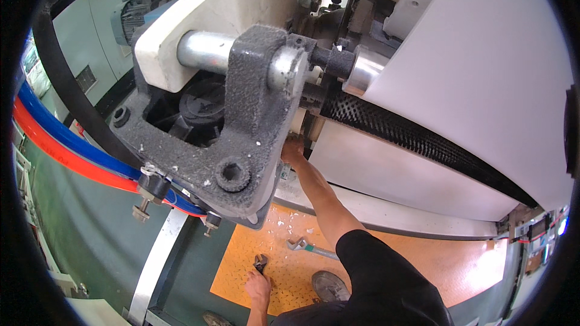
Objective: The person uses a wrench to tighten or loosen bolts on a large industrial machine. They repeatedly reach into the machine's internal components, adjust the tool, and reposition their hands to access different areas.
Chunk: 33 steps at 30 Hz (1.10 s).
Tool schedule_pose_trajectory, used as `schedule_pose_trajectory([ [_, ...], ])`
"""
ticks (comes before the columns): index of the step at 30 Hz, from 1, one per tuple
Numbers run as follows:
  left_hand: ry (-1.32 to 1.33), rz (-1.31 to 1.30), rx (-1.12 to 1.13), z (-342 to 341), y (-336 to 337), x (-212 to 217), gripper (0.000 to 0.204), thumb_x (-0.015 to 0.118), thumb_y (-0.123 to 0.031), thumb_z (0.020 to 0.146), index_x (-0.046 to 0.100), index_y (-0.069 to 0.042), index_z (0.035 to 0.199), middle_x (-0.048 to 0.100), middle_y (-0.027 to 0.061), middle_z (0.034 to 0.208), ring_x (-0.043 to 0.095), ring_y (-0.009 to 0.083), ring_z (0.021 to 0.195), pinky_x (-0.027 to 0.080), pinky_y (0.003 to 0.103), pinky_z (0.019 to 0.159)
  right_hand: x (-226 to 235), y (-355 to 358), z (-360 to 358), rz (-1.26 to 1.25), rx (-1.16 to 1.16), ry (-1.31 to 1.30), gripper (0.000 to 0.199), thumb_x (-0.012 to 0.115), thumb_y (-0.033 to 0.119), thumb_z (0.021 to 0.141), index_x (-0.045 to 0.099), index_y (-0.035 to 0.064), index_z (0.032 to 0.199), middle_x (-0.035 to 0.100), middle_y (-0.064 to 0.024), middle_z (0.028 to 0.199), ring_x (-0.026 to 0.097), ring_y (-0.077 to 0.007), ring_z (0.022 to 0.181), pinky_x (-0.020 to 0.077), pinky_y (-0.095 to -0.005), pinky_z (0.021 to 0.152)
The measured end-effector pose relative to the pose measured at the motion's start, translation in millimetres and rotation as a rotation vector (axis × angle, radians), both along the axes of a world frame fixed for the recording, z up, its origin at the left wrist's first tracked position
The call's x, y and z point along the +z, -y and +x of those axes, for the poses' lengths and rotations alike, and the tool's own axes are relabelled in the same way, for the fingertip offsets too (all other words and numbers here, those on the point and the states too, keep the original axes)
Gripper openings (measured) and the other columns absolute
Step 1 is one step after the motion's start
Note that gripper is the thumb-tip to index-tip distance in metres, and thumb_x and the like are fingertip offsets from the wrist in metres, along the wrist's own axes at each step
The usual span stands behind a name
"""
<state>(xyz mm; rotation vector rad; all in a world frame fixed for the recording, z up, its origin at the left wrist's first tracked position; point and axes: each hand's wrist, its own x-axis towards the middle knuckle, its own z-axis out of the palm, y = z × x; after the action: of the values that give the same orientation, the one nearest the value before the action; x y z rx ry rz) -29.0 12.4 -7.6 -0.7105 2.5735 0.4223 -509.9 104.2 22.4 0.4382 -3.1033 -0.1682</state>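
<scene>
Black wrench (260, 265) gripped in left hand (258, 288) — right hand (293, 148) beside grey bracket (254, 115), grip hidden — work seems underway, unfinished.

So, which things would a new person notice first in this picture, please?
Probably the big dusty grey bracket, left of centre, with a blue hose and a red hose curving on its left. Next, the wide white sheet at right. Below, the left hand holds a dark wrench, while the right hand is partly hidden at the bracket's right edge.
</scene>
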Motion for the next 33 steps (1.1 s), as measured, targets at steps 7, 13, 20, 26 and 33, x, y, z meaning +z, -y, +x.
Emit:
schedule_pose_trajectory([
  [7,0.007,-0.023,0.012,3.8,0.5,-8.7,0.042,0.059,-0.033,0.078,0.054,0.002,0.101,0.056,0.0214,0.106,0.065,0.0292,0.080,0.054,0.038,0.062,23.0,6.3,14.9,0.104,0.020,0.040,0.044,0.055,0.028,0.074,0.060,0.0081,0.113,0.057,-0.0120,0.118,0.047,-0.0260,0.117,0.0207,-0.0491,0.106],
  [13,0.031,-0.001,0.017,4.2,2.0,0.9,0.040,0.058,-0.033,0.078,0.053,0.001,0.099,0.056,0.0201,0.103,0.064,0.0293,0.081,0.053,0.038,0.064,22.9,12.2,18.3,0.117,0.009,0.070,0.048,0.054,0.032,0.074,0.059,0.0088,0.115,0.055,-0.0120,0.121,0.045,-0.0256,0.120,0.0212,-0.0485,0.105],
  [20,-0.018,0.019,-0.008,-6.6,-2.6,6.6,0.037,0.059,-0.032,0.077,0.053,0.000,0.094,0.056,0.0182,0.098,0.064,0.0292,0.080,0.053,0.038,0.064,4.6,-7.7,-6.2,-0.001,-0.022,0.015,0.086,0.078,0.049,0.046,0.058,0.0026,0.115,0.055,-0.0160,0.118,0.045,-0.0323,0.118,0.0152,-0.0545,0.109],
  [26,0.032,-0.001,0.005,0.9,0.7,5.1,0.038,0.060,-0.031,0.077,0.053,0.001,0.096,0.056,0.0183,0.098,0.064,0.0288,0.079,0.053,0.038,0.063,7.3,7.8,6.6,0.045,0.026,0.069,0.082,0.078,0.048,0.044,0.060,0.0034,0.111,0.057,-0.0146,0.116,0.048,-0.0314,0.114,0.0238,-0.0500,0.106],
  [33,0.010,-0.009,-0.015,0.5,-0.2,1.3,0.039,0.059,-0.032,0.078,0.052,0.001,0.098,0.056,0.0181,0.101,0.064,0.0288,0.080,0.053,0.039,0.063,16.1,4.9,9.2,0.020,0.016,0.046,0.078,0.075,0.044,0.046,0.059,0.0083,0.114,0.057,-0.0126,0.117,0.048,-0.0297,0.115,0.0234,-0.0518,0.106],
])
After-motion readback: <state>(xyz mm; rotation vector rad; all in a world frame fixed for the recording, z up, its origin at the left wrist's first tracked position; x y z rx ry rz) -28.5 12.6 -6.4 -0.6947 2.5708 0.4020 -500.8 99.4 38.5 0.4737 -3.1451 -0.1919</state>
